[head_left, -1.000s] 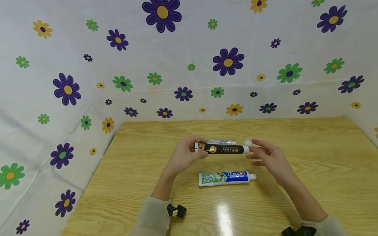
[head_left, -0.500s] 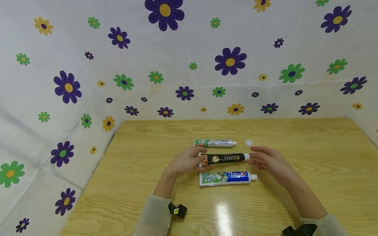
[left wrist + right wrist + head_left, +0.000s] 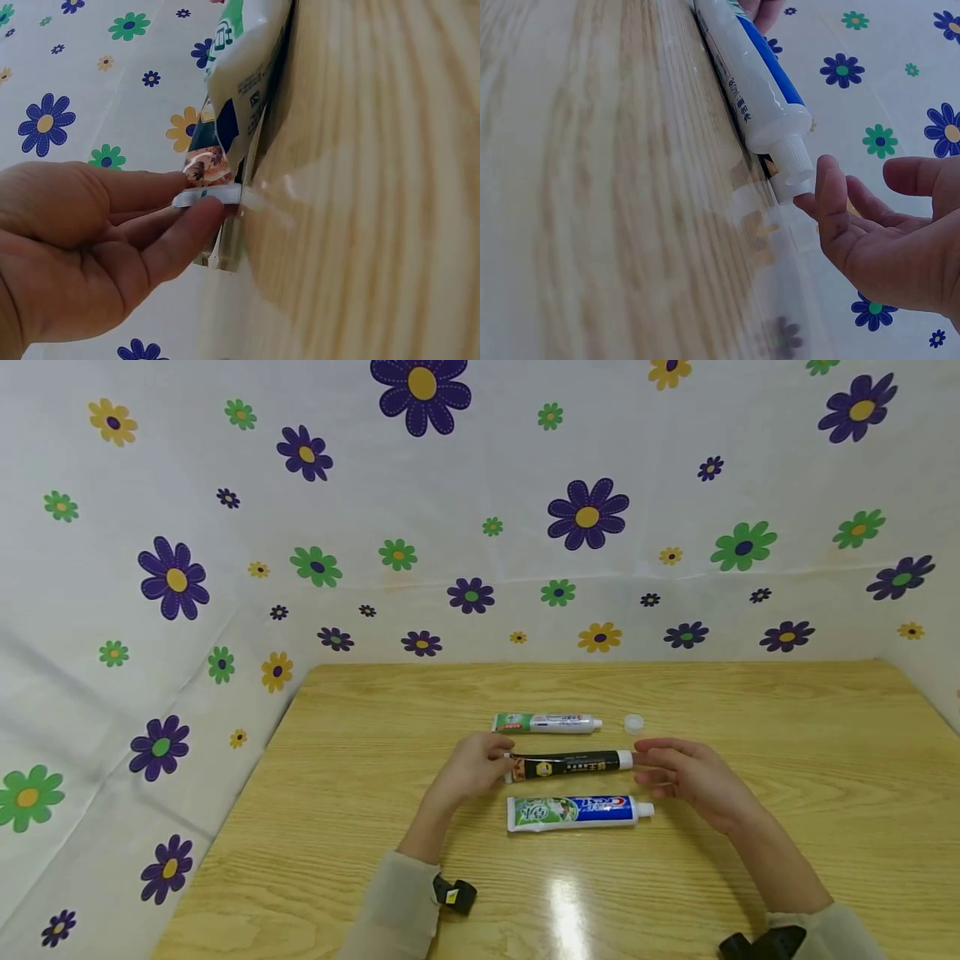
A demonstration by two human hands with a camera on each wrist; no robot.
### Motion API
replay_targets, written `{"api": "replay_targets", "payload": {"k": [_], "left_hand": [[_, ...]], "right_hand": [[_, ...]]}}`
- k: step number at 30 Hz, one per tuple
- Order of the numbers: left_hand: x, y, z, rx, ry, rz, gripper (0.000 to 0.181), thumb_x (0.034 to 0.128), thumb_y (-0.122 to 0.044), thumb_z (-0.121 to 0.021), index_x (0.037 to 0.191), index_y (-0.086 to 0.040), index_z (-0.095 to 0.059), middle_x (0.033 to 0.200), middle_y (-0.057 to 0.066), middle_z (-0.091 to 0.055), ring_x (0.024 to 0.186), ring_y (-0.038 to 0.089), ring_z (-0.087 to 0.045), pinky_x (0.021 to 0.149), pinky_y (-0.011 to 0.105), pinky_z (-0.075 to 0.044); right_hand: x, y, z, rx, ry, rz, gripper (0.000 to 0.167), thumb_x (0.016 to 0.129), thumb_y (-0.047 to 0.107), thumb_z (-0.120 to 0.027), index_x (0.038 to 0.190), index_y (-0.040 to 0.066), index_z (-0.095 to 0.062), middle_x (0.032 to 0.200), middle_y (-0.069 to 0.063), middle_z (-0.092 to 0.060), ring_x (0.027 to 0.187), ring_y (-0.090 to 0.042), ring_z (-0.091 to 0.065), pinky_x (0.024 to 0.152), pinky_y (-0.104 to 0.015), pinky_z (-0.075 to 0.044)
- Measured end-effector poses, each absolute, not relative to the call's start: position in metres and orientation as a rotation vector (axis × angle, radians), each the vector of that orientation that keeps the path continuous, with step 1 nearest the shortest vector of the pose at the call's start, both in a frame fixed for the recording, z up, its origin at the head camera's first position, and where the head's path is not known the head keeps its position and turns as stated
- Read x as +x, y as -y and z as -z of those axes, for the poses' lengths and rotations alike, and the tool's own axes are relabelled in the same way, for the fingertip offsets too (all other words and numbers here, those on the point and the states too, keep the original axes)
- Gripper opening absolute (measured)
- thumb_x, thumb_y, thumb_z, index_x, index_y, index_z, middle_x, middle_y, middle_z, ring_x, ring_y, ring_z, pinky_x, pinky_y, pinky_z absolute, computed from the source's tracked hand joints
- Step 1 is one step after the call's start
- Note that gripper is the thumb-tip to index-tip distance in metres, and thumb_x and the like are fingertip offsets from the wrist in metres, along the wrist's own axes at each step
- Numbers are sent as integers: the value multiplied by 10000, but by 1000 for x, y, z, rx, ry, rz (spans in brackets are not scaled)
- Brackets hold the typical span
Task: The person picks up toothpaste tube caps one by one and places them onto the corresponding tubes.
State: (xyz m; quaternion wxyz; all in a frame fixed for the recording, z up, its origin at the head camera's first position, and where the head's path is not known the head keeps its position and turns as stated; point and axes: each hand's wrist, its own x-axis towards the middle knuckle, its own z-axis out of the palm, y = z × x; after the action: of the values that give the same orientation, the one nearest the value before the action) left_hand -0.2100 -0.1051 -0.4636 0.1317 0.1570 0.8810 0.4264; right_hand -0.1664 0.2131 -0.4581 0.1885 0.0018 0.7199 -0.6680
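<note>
A black toothpaste tube [image 3: 573,765] lies on the table in the middle of three tubes, its white cap to the right. My left hand [image 3: 468,770] pinches its flat left end [image 3: 204,196] by the fingertips. My right hand [image 3: 708,783] holds its fingers extended at the white cap [image 3: 784,189], one fingertip touching it, thumb apart. Nearer lies a blue, green and white toothpaste tube [image 3: 588,812], which partly hides the black one in both wrist views. Behind is a smaller green and silver toothpaste tube [image 3: 551,723], with no hand on it.
A small round whitish cap [image 3: 633,723] stands on the wooden table [image 3: 360,735], right of the far tube. White cloth [image 3: 495,468] with printed flowers hangs along the back and both sides.
The black tube came down from my raised hands onto the table between the other two. My left hand has since drawn slightly left toward its end; the right stays by the cap.
</note>
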Motion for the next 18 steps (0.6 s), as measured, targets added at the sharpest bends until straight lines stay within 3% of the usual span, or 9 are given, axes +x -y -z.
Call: {"api": "replay_targets", "payload": {"k": [3,9,13,15,18], "left_hand": [[-210,104,461,470,-2554,-1219,379,990,-39,-566,1344,95,-547,1314,238,-604,1210,363,-592,969,449,-513],[-208,102,456,507,-2520,-1209,439,1015,-37,-497,1432,91,-445,1425,270,-497,1285,392,-523,1029,488,-462],[-207,103,454,548,-2507,-1179,456,1027,-60,-476,1452,93,-413,1413,286,-498,1150,374,-593,930,468,-516],[-207,104,454,566,-2486,-1170,467,1032,-74,-473,1462,92,-396,1410,287,-499,895,332,-616,810,443,-524],[-208,105,453,572,-2452,-1174,491,1045,-104,-463,1494,64,-358,1460,265,-458,731,202,-546,732,367,-496]], "right_hand": [[-166,-215,457,9,-2034,1873,510,1068,220,-450,1445,-116,-378,1370,-204,-552,957,-85,-662,783,-265,-556],[-166,-219,457,-12,-2046,1870,505,1071,216,-440,1436,-127,-379,1392,-257,-538,940,-89,-672,776,-262,-558],[-166,-220,457,-37,-2041,1876,505,1072,209,-433,1433,-139,-370,1398,-274,-525,934,-87,-674,780,-264,-560],[-166,-221,457,-45,-2039,1879,503,1073,204,-429,1432,-143,-365,1400,-279,-520,936,-88,-676,783,-265,-561],[-166,-221,458,-49,-2043,1875,502,1075,203,-422,1431,-146,-364,1403,-286,-514,940,-89,-678,786,-267,-562]]}}
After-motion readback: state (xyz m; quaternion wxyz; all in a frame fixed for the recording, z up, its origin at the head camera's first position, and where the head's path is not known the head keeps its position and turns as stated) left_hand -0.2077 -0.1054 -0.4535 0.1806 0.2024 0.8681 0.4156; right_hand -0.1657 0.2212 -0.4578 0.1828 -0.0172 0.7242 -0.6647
